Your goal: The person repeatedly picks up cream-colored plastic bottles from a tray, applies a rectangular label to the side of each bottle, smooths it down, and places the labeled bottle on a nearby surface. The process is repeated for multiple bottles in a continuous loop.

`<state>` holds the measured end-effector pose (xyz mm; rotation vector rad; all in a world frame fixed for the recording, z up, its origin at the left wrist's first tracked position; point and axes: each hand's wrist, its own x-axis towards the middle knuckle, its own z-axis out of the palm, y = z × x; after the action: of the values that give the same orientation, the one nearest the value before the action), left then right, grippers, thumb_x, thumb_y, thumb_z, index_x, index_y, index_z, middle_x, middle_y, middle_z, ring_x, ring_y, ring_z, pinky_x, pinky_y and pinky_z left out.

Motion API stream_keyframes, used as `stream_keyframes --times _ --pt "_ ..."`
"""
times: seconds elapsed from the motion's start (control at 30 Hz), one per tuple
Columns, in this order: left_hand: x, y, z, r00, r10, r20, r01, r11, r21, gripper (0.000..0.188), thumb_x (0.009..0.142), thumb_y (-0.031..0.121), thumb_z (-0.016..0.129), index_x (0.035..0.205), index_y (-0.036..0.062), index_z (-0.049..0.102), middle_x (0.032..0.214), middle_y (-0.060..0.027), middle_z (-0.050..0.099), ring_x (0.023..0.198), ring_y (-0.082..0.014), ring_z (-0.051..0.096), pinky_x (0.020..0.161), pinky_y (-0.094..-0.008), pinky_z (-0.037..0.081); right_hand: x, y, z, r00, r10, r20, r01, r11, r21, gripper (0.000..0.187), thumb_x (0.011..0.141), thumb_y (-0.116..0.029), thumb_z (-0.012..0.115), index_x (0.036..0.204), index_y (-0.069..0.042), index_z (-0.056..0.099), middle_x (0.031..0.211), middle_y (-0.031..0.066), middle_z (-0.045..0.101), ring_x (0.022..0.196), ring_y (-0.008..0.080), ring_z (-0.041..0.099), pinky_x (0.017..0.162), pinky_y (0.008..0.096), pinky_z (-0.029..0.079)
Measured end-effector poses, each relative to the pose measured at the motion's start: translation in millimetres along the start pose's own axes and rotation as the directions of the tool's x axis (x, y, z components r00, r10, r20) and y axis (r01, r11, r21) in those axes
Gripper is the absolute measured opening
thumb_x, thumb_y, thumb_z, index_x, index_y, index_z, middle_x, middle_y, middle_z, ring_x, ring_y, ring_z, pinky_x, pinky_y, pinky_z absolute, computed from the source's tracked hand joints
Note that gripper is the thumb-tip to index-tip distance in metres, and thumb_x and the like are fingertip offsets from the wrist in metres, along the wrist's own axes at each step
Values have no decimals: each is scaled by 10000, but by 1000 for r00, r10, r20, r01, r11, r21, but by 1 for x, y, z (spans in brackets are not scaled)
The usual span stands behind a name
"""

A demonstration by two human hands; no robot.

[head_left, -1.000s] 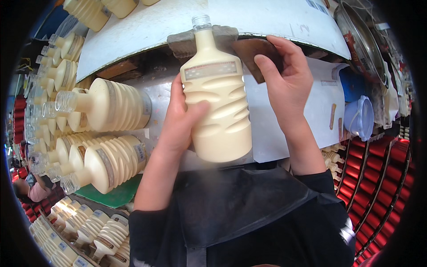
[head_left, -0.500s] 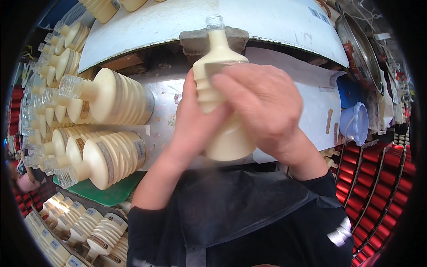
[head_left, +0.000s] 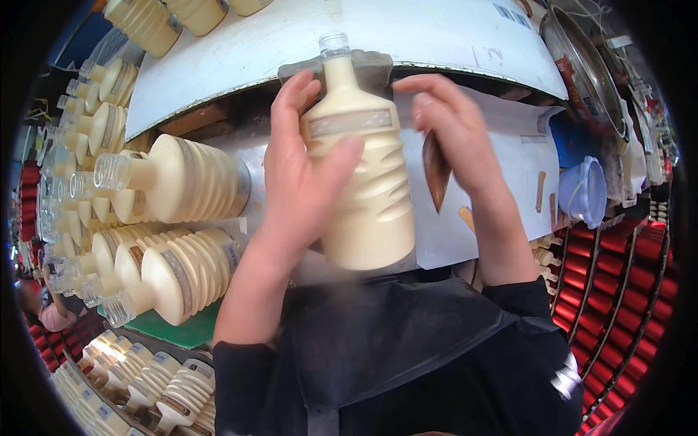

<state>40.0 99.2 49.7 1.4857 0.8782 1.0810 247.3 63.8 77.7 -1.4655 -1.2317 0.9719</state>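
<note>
Cream bottle (head_left: 371,225) before us
Our left hand (head_left: 298,174) is overlapping it, splayed; apart, our right hand (head_left: 458,134) is gripping a brown sheet (head_left: 435,174).

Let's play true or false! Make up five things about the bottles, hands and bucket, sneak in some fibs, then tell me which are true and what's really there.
1. A cream bottle is between the left hand and the right hand. True.
2. The right hand holds a green ball. False: it holds a thin brown piece.
3. More cream bottles lie to the person's left. True.
4. The bottle between the hands wears a red cap. False: its clear neck has no cap.
5. The bucket is bright orange. False: the bucket is pale purple-blue.
</note>
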Motion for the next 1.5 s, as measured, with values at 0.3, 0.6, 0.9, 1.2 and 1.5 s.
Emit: stream_keyframes --times 0.3,0.6,0.9,1.2,1.5 --pt "11 0 14 995 -95 -40 98 991 95 577 950 285 676 1375 -28 443 1332 -188 559 1196 -257 572 1034 -388 465 9 34 21 990 109 91 -124 976 181 455 846 -359 805 1100 -1 686 839 31 666 773 93 591 699 277 493" --pt "11 -1 13 996 -91 -14 92 993 74 483 1028 276 574 1386 -17 434 1321 -173 557 1201 -229 550 1052 -359 435 8 22 21 989 120 88 -131 981 141 286 955 -239 719 1097 -1 653 876 13 671 780 45 583 705 222 484" --pt "8 -7 12 996 -88 -6 88 996 -3 440 1076 268 501 1413 -10 442 1353 -146 542 1211 -200 533 1058 -341 426 6 37 28 995 80 51 -91 959 269 293 946 -268 712 1067 -5 667 836 14 658 783 84 592 733 263 495" --pt "-3 -15 1 968 -252 15 248 940 -236 451 1122 277 394 1478 0 407 1410 -148 518 1245 -207 547 1067 -341 451 18 25 -12 976 203 78 -211 797 566 270 1041 -202 592 1212 -6 661 1056 6 685 995 79 626 902 243 499" --pt "-25 -5 8 998 48 44 -63 877 476 870 882 255 681 1563 -36 225 1536 -316 325 1432 -444 356 1186 -491 318 23 -15 52 831 -496 -252 499 865 -57 353 954 -140 617 1260 6 518 1074 251 670 1028 403 670 930 437 512"
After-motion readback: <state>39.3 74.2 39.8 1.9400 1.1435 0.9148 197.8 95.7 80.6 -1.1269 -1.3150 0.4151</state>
